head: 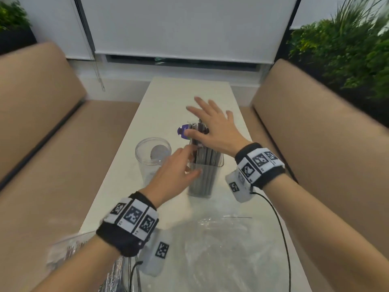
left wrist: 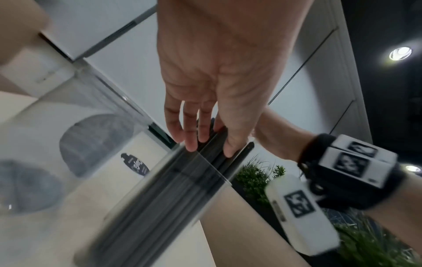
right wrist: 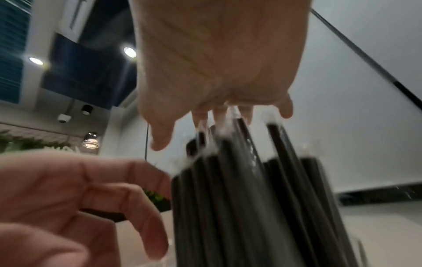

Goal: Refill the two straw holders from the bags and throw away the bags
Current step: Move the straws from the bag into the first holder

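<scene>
A square clear straw holder [head: 205, 178] packed with wrapped black straws [head: 203, 152] stands mid-table. My right hand [head: 202, 121] hovers flat over the straw tops, fingers spread and straight; in the right wrist view its fingertips [right wrist: 246, 115] sit just at the straw ends [right wrist: 228, 162]. My left hand [head: 187, 163] is at the holder's left side, fingers relaxed and lightly against the straws [left wrist: 160, 189], gripping nothing. An empty round clear holder [head: 152, 157] stands to the left. An empty clear bag [head: 221, 239] lies near me; a bag with straws [head: 69, 249] lies under my left forearm.
The narrow white table [head: 185, 91] runs between two tan benches [head: 42, 123]. A purple sticker [head: 183, 131] lies behind the straw holder. Plants [head: 347, 49] stand at the far right, a window blind behind. A cable trails from my right wristband [head: 259, 163].
</scene>
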